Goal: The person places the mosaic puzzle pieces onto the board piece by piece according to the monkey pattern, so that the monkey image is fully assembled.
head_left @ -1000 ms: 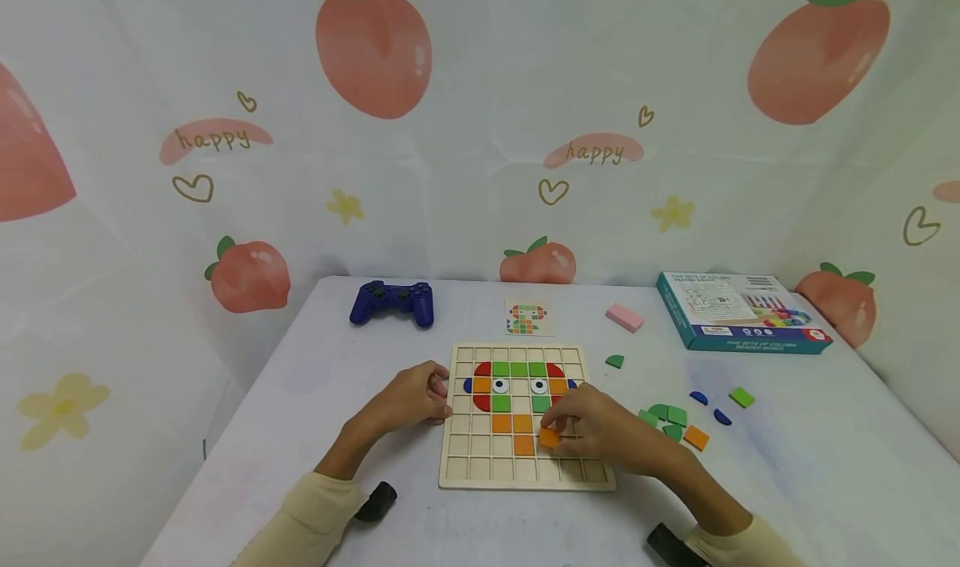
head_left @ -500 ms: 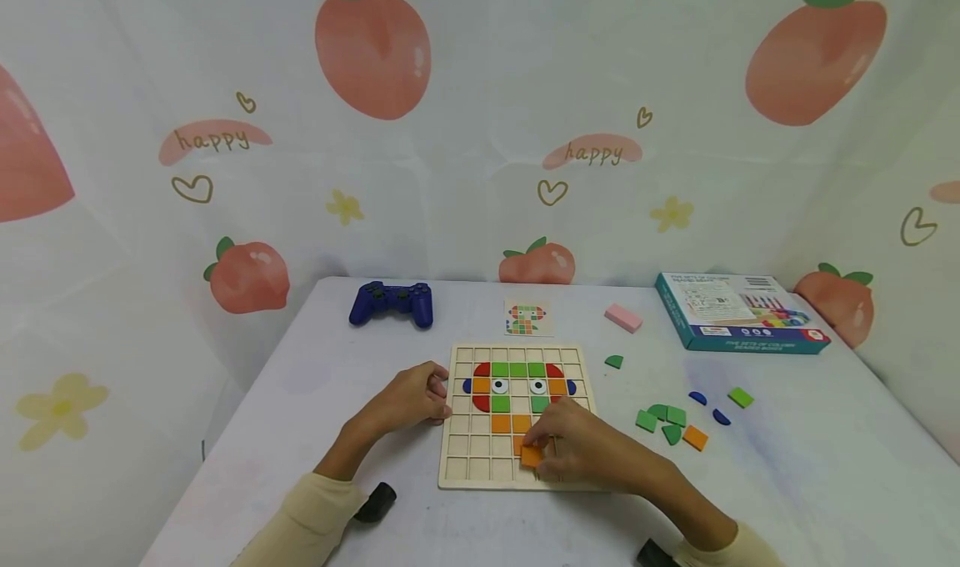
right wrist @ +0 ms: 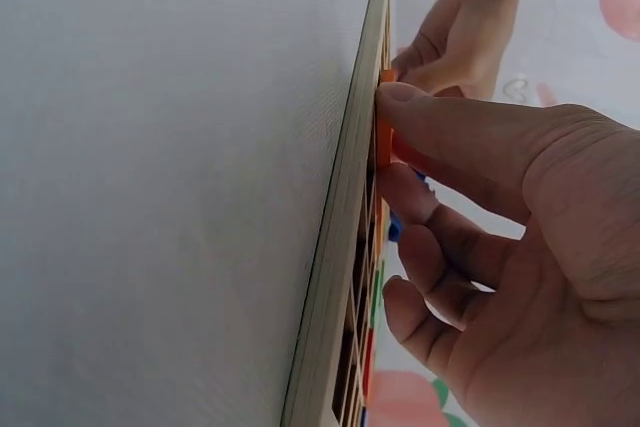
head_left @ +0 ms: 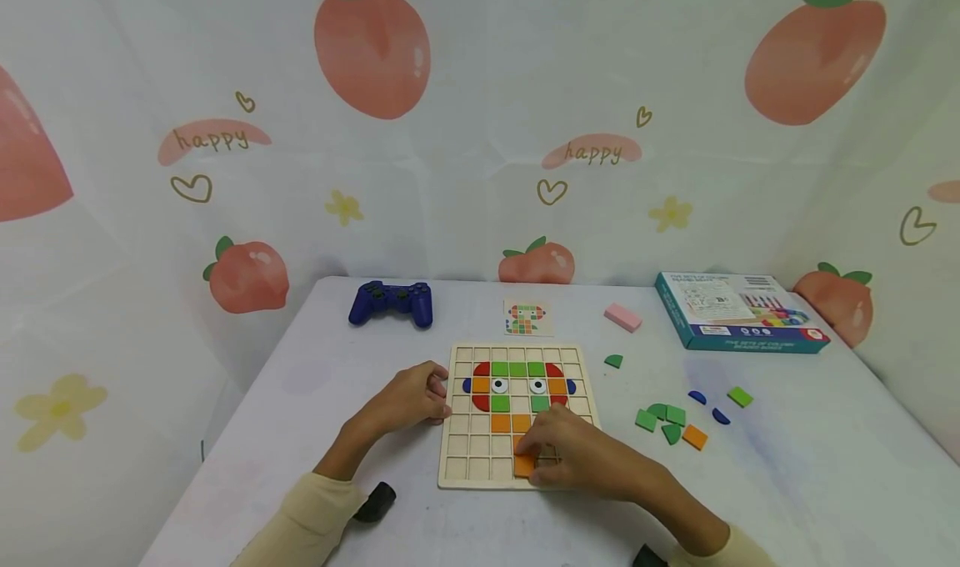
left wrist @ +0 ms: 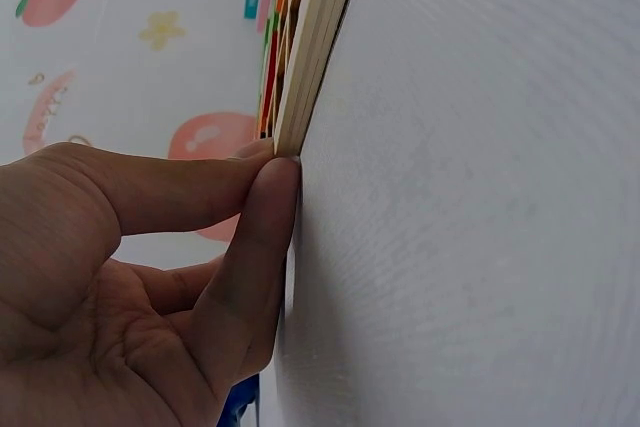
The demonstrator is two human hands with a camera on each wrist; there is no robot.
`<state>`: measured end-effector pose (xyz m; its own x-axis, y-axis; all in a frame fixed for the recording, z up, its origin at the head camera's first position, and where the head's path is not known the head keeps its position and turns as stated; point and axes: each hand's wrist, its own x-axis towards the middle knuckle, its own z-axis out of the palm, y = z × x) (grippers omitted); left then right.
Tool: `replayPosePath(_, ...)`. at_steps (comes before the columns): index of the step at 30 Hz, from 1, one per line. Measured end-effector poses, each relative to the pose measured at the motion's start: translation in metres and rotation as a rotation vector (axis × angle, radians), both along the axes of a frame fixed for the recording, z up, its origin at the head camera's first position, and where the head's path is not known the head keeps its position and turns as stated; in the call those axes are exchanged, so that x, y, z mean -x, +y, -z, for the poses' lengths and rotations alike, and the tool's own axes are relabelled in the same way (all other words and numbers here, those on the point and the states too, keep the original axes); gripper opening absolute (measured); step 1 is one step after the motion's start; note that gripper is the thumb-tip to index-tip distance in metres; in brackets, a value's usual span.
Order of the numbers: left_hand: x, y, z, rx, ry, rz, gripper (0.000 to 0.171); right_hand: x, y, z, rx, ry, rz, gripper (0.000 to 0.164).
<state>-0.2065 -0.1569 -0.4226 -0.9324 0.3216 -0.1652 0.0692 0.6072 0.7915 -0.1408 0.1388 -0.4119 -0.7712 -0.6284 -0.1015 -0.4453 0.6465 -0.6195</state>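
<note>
A wooden grid board point(head_left: 480, 469) lies on the table, holding red, green, orange and blue tiles and two eye tiles. My left hand point(head_left: 405, 396) holds its left edge; in the left wrist view, thumb and finger meet at the board's edge point(left wrist: 305, 77). My right hand point(head_left: 581, 454) pinches an orange square tile point(head_left: 523, 467) at a bottom-row cell, below a column of orange tiles. In the right wrist view this orange tile point(right wrist: 386, 127) stands slightly proud of the board, under the thumb. My right hand hides some cells at the board's lower right.
Right of the board lie loose green pieces point(head_left: 671, 434), an orange square point(head_left: 695, 437), two blue half-rounds point(head_left: 721, 416) and a green square point(head_left: 740, 396). Behind are a pattern card point(head_left: 528, 318), a pink block point(head_left: 623, 317), a box point(head_left: 742, 313) and a blue game controller point(head_left: 392, 303).
My right hand has moved left and toward the near edge, bringing the orange tile from right of the orange column to the bottom-row cell below it. My left hand stays at the board's edge.
</note>
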Motion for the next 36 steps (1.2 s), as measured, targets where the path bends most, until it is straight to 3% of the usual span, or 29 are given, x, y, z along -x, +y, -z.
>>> replayPosePath(36, -0.0010, 0.0007, -0.0021, -0.002, -0.003, 0.002, 0.053, 0.0026, 0.0040, -0.0014, 0.005, -0.043, 0.005, 0.018)
